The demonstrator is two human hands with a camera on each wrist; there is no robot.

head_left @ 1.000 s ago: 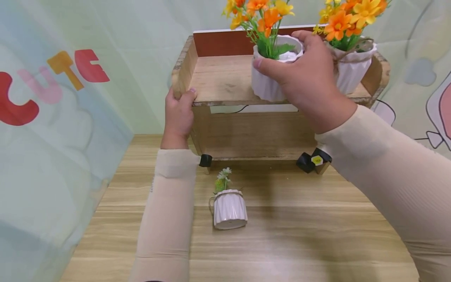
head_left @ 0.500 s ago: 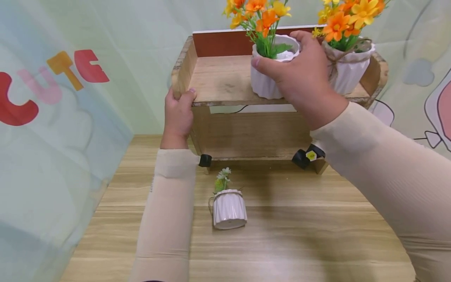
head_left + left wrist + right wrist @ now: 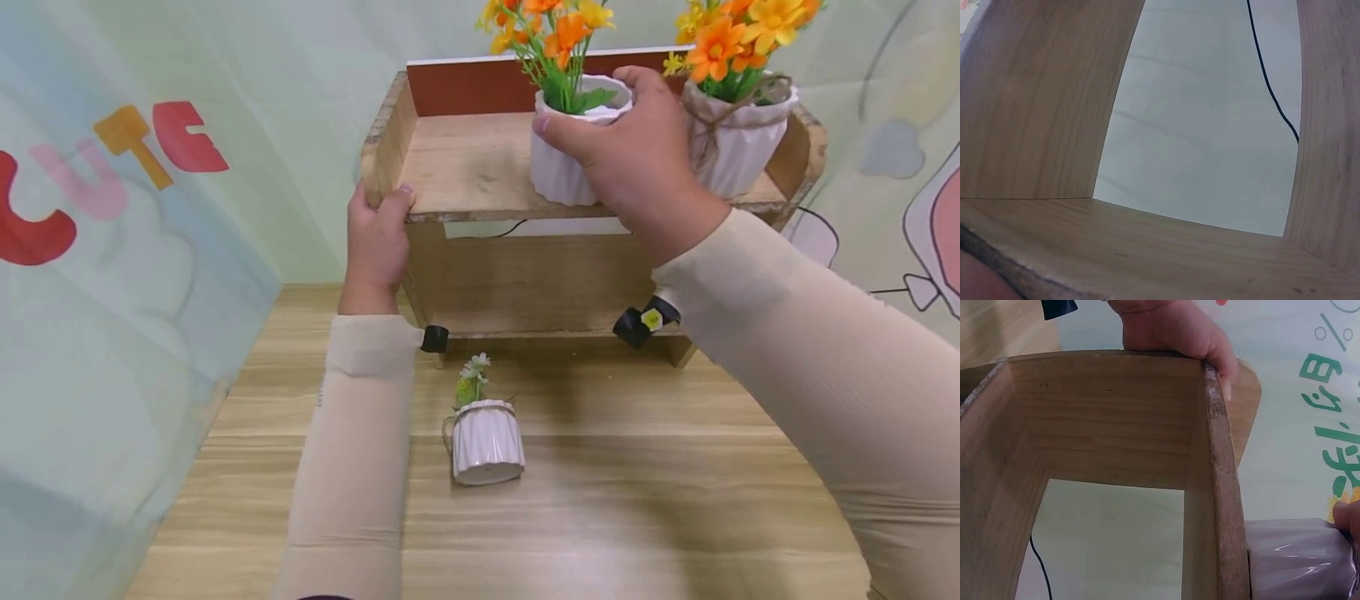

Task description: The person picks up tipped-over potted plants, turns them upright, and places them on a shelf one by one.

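My right hand [image 3: 648, 158] grips a ribbed white flowerpot [image 3: 562, 167] by its rim, thumb on the left, fingers behind. Orange and yellow flowers rise from it, and it stands on the top board [image 3: 465, 167] of a wooden shelf near the front edge. In the right wrist view this flowerpot [image 3: 1297, 556] shows beside the board's edge. My left hand [image 3: 377, 242] holds the shelf's left front corner, thumb on top; the left wrist view looks into the lower compartment [image 3: 1035, 125]. A second flowerpot [image 3: 742, 150], tied with twine, stands right of my right hand.
A smaller white flowerpot [image 3: 487, 446] with white flowers lies on its side on the wooden table [image 3: 600, 500], base toward me. Black wrist mounts [image 3: 435, 338] hang below both sleeves. A printed curtain [image 3: 150, 333] hangs left and behind, and a dark cable [image 3: 1266, 75] shows behind the shelf.
My right hand and forearm have shifted slightly left, with the gripped flowerpot moving a little left too. My left hand keeps its hold on the shelf corner.
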